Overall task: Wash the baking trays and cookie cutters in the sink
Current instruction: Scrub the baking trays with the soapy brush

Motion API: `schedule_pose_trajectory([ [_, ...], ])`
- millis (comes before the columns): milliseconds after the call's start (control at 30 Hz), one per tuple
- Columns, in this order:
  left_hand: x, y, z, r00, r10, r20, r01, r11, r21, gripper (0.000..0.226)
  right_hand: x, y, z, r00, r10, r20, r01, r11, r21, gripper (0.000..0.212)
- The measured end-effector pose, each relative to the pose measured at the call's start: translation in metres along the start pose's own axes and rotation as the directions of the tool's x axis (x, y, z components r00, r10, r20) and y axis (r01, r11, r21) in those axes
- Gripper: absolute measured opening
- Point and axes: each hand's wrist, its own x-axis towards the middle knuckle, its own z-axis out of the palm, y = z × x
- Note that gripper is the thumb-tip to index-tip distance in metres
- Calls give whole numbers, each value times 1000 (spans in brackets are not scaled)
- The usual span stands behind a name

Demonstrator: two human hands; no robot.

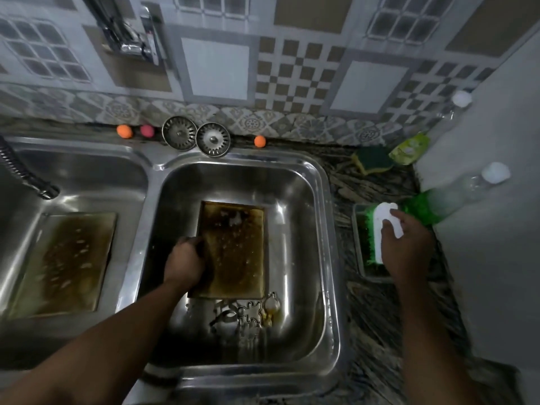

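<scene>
double sink, head view. left hand (187, 258) grips the left long edge of the stained baking tray (236, 252), which lies in the right basin with its long axis running away from the person. right hand (406, 244) is out on the counter (374, 317), fingers curled over the white back of the scrub brush (380, 229) resting in a small dish (358, 247). the brush lies to the right of the tray, beyond the sink rim (330, 229), so the right hand is the nearer one and must likely carry it leftward. cookie cutters (251, 312) lie just nearer than the tray; a second tray (67, 261) lies in the left basin. green soap bottle (423, 209) and sponge (372, 162) stand by; patterned tiled wall (292, 68) behind, dim light.
</scene>
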Motion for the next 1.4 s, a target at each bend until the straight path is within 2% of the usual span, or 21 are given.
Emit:
schedule_pose_trajectory([
  [100, -8, 5, -7, 998, 37, -57, -37, 999, -6, 40, -2, -18, -14, 998, -24, -66, 25, 1000, 13, 29],
  [233, -16, 12, -17, 993, 70, -92, -71, 997, -5, 39, -6, -36, -28, 998, -6, -56, 9, 998, 59, 29],
  [400, -17, 11, -20, 996, 36, -76, -46, 990, -132, 33, -11, -40, -33, 998, 19, -64, -13, 996, 84, 28],
  [500, -15, 6, -20, 996, 3, -85, -16, 989, -146, 21, -15, -38, -33, 998, 29, -61, -24, 997, 80, 29],
  [633, -13, 3, -20, 996, -32, -80, 35, 998, 46, 14, -19, -38, -33, 998, 2, -62, 2, 998, 57, 28],
  [733, -8, 0, -17, 998, -14, -55, 22, 987, 156, 14, -18, -36, -30, 998, -8, -55, 10, 999, 41, 28],
  [933, 3, 10, -7, 999, -12, -44, 20, 983, 181, 12, -15, -30, -25, 999, -12, -50, 12, 1000, -7, 31],
  [1100, 34, 22, -5, 998, -42, -38, 47, 988, 145, 10, -14, -33, -20, 999, -19, 33, 21, 997, -72, 53],
  [1200, 59, 26, -5, 999, -50, -22, 53, 984, 171, 11, -11, -34, -15, 997, 61, 54, -58, 997, -60, 49],
  [1300, 83, 29, -10, 999, 32, -12, -28, 969, 246, 22, -7, -30, -8, 991, 114, 68, -111, 992, -53, 39],
  [1400, 103, 29, -15, 989, 145, 29, -146, 923, 357, 28, 0, -33, -14, 976, 148, 158, -133, 986, -102, 45],
])
